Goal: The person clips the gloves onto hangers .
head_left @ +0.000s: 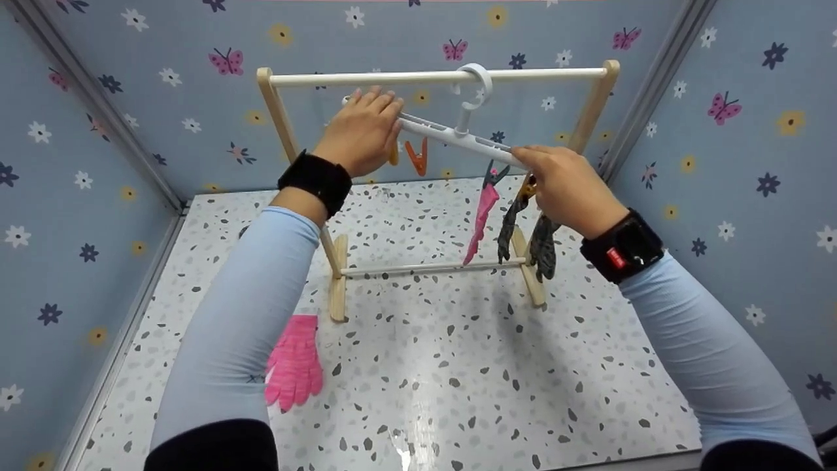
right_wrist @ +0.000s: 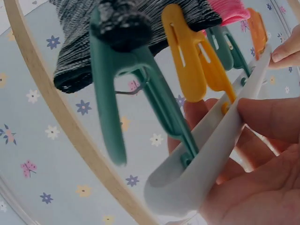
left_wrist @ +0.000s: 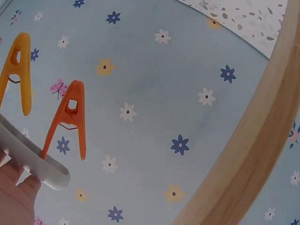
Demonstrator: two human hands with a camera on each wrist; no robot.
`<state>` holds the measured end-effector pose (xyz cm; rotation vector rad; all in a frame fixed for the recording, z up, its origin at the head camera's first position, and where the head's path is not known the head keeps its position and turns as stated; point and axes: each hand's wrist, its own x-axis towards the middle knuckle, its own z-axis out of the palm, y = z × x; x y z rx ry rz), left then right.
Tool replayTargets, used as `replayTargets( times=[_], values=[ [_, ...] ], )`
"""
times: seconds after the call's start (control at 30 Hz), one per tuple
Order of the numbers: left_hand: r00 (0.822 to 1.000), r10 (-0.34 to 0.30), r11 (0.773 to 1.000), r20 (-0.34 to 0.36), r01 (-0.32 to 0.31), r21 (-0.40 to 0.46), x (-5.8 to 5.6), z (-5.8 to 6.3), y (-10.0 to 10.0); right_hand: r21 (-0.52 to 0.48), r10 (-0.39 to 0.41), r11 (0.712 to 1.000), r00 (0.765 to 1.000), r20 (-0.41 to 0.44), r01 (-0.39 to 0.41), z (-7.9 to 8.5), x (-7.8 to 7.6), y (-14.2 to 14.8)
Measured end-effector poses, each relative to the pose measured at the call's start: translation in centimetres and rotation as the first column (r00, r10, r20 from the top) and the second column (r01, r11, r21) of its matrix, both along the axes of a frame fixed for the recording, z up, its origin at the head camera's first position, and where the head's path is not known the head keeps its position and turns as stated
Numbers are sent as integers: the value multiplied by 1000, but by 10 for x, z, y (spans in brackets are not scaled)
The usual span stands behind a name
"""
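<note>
A white clip hanger (head_left: 451,135) hangs by its hook (head_left: 480,85) from the rack's top rod, its bar slanting down to the right. My left hand (head_left: 366,127) grips the bar's left part, and my right hand (head_left: 562,186) holds the right part between thumb and fingers. Orange and yellow clothespins (left_wrist: 70,117) on the left part carry nothing. On the right, a green clothespin (right_wrist: 133,79) and a yellow clothespin (right_wrist: 187,56) hold dark grey gloves (right_wrist: 75,56). Another green clothespin (head_left: 495,173) bears a pink glove (head_left: 482,219).
The wooden rack (head_left: 592,111) stands on a speckled white tabletop (head_left: 418,366), with a low white crossbar (head_left: 431,267) between its feet. Pink gloves (head_left: 297,363) lie on the tabletop beside my left forearm. Flowered blue walls (head_left: 78,196) enclose the back and sides.
</note>
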<state>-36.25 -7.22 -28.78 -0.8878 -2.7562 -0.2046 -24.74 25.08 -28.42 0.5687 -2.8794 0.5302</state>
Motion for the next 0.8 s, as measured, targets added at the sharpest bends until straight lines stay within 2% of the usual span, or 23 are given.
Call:
replayTargets(
  times=[0.33, 0.63, 0.8],
  values=[
    [1000, -13, 1000, 2, 13, 8, 10, -6, -11, -8, 7, 1000, 999, -45, -7, 4, -7, 1],
    [997, -55, 998, -47, 54, -14, 23, -9, -20, -1, 5, 1000, 992, -125, -6, -2, -15, 4],
    [998, -55, 998, -31, 55, -19, 31, -7, -25, -8, 3, 1000, 987, -158, -5, -5, -20, 4]
  ],
)
